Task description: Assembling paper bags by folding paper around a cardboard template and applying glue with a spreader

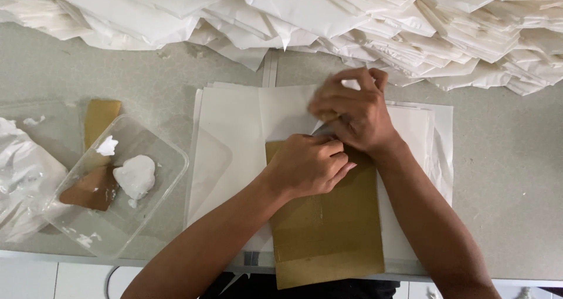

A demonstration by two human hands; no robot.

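Note:
A brown cardboard sheet (328, 228) lies on a stack of white paper sheets (234, 129) in front of me. My left hand (308, 165) rests with curled fingers on the top edge of the cardboard. Just above it, my right hand (352, 111) pinches a fold of white paper at that top edge. Which part of the paper it grips is hidden under the fingers.
A clear plastic tub (167, 152) at the left holds a lump of white paste (136, 176) and a brown cardboard strip (94, 184). Crumpled plastic (23, 170) lies at the far left. A big heap of folded white paper (352, 23) fills the back of the grey table (510, 181).

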